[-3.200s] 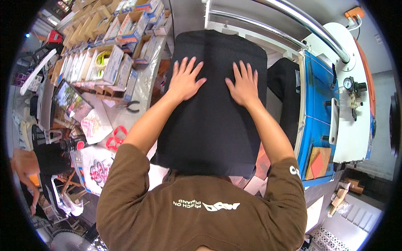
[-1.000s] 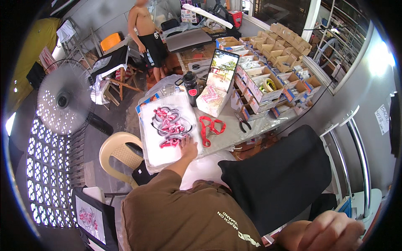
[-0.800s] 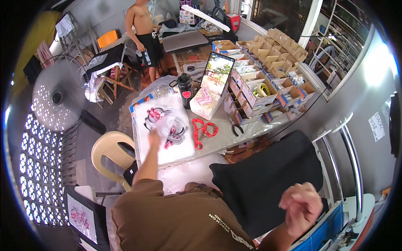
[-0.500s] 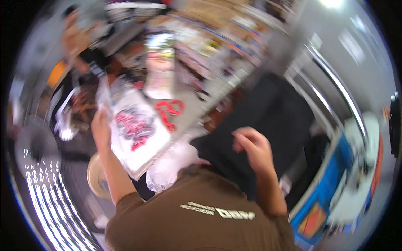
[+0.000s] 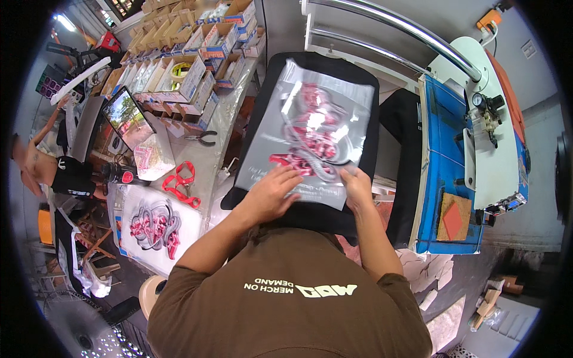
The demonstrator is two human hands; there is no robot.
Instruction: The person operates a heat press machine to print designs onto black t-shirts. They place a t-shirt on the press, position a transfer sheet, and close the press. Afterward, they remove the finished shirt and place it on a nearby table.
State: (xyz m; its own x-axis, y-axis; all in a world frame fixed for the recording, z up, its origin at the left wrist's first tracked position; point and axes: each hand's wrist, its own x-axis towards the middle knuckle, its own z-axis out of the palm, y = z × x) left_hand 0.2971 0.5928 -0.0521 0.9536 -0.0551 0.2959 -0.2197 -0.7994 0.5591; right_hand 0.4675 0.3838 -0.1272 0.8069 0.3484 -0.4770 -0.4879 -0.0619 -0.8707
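Note:
A shiny, see-through transfer film with a red and grey design lies tilted over a black T-shirt, which is spread out in front of me. My left hand rests on the film's near left part, fingers stretched flat over the print's lower edge. At the near right corner, my right hand pinches the film's edge between thumb and fingers. To the left, a stack of similar printed films sits on the side table, its top sheet showing the same red and grey design.
On the right stands a press machine with a blue bed and metal rails. Red-handled scissors, pliers, a tablet and boxes occupy the left table. Another person works at far left.
My view has turned toward the black T-shirt. My left hand has gone from the film stack to the shirt, where a film now lies; my right hand now grips its edge.

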